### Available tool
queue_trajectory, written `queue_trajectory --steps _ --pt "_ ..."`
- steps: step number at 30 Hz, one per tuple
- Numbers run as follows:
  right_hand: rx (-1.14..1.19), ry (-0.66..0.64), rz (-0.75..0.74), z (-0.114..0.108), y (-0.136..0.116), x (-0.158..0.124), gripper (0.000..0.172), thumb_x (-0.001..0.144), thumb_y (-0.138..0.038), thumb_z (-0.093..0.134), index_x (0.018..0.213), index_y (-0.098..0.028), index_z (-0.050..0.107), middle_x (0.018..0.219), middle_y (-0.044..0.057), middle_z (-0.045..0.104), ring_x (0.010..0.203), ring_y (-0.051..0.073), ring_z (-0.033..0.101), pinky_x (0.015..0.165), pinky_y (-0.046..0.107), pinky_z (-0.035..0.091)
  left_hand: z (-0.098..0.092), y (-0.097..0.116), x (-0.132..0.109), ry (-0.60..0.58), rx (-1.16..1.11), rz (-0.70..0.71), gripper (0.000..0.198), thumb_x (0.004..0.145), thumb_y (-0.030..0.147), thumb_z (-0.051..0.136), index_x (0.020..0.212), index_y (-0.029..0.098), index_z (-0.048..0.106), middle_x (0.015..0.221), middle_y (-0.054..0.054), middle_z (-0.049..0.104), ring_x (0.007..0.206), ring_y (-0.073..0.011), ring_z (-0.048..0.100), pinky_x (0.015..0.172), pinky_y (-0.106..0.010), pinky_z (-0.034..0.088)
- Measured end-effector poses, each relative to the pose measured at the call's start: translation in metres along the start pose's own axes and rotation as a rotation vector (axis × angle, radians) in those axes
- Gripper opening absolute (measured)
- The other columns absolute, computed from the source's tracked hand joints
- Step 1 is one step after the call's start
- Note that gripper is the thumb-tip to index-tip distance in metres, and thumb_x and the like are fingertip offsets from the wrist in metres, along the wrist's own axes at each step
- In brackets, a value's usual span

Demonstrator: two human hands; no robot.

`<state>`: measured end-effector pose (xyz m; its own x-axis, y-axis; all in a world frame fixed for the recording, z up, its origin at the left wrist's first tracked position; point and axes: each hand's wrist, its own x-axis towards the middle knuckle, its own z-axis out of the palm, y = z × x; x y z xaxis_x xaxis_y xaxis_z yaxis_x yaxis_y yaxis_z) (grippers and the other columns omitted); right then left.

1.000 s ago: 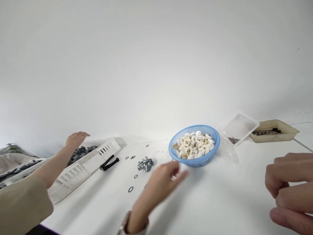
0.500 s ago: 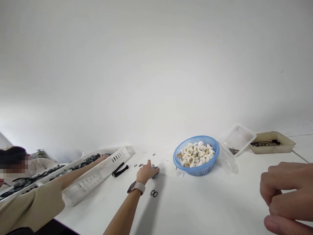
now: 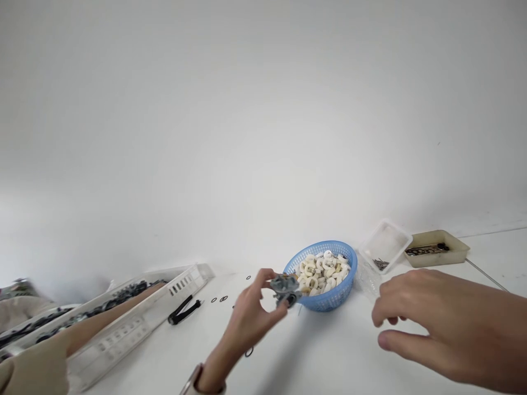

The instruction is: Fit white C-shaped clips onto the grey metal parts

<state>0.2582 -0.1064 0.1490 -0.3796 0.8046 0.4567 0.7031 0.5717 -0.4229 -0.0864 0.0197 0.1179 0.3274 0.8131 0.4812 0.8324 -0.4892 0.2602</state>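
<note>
Below the pale wall (image 3: pixel 263 137), the counter (image 3: pixel 337 351): white, carrying everything named here.
White crate (image 3: pixel 158 312): on the left, slotted side toward the middle, dark parts inside.
Co-worker's arm (image 3: pixel 111 318): stretched over the crate from a beige sleeve (image 3: pixel 37 362), its hand hidden behind the crate's side.
Right hand (image 3: pixel 444 323): over the counter at right, fingers curled, a moderate gap between them and the thumb; nothing visible in its grip.
Left hand (image 3: pixel 251 315): holding the metal part between thumb and fingers.
Blue basket (image 3: pixel 329 300): near the middle, full of white and cream curved pieces (image 3: pixel 323 272).
Beige tray (image 3: pixel 440 259): at the right, dark items inside.
White tray (image 3: pixel 391 233): between basket and beige tray, thin brown pieces in one corner.
Metal part (image 3: pixel 285 288): gray, raised above the counter, overlapping the basket's left edge in view.
Black cutters (image 3: pixel 181 312): beside the crate.
Black rings (image 3: pixel 213 300): scattered around the left hand.
</note>
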Motion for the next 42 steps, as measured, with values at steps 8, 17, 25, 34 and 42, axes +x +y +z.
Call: queue_trajectory --steps 8,17,25,34,42 --pt "-0.125 -0.314 0.382 -0.015 0.002 0.026 0.03 0.091 -0.043 0.054 0.111 -0.031 0.072 0.111 0.003 0.073 0.108 0.032 0.063 0.08 0.039 0.046 0.103 0.071 -0.043 -0.231 -0.57 0.163 0.048 0.064 0.015 0.068 0.106 0.027 0.048 0.127 -0.004 0.065 0.101 -0.0248 0.064 0.093 -0.039 0.052" --pt "-0.146 -0.405 0.489 -0.005 0.02 0.045 0.032 0.093 -0.046 0.053 0.115 -0.034 0.073 0.107 0.003 0.072 0.107 0.03 0.063 0.076 0.035 0.046 0.133 0.064 -0.056 -0.507 -0.701 0.047 0.053 0.062 0.013 0.068 0.108 0.027 0.048 0.133 -0.002 0.061 0.116 -0.025 0.059 0.105 -0.036 0.046" --pt "-0.191 -0.446 0.43 0.036 0.054 0.073 0.033 0.092 -0.042 0.056 0.118 -0.031 0.073 0.112 0.008 0.073 0.106 0.033 0.068 0.076 0.039 0.052 0.126 0.056 -0.05 -0.581 -0.674 0.133 0.081 0.067 0.022 0.072 0.141 0.034 0.041 0.133 -0.004 0.063 0.117 -0.0308 0.061 0.105 -0.045 0.047" --pt "-0.242 -0.229 0.085 0.107 0.067 0.119 0.036 0.099 -0.016 0.038 0.113 -0.02 0.071 0.125 0.011 0.066 0.121 0.028 0.056 0.105 0.047 0.044 0.111 0.045 -0.047 -0.538 -0.717 0.322 0.081 0.078 0.021 0.069 0.15 0.035 0.035 0.149 -0.006 0.051 0.13 -0.0311 0.055 0.109 -0.045 0.047" --pt "-0.158 -0.525 0.114 0.134 0.077 0.185 0.03 0.076 -0.012 0.066 0.099 -0.026 0.08 0.104 0.005 0.072 0.108 0.027 0.064 0.09 0.036 0.053 0.147 0.042 -0.055 -0.456 -0.651 0.404 0.075 0.088 0.061 0.072 0.15 0.036 0.037 0.141 -0.011 0.057 0.125 -0.0345 0.059 0.107 -0.042 0.049"
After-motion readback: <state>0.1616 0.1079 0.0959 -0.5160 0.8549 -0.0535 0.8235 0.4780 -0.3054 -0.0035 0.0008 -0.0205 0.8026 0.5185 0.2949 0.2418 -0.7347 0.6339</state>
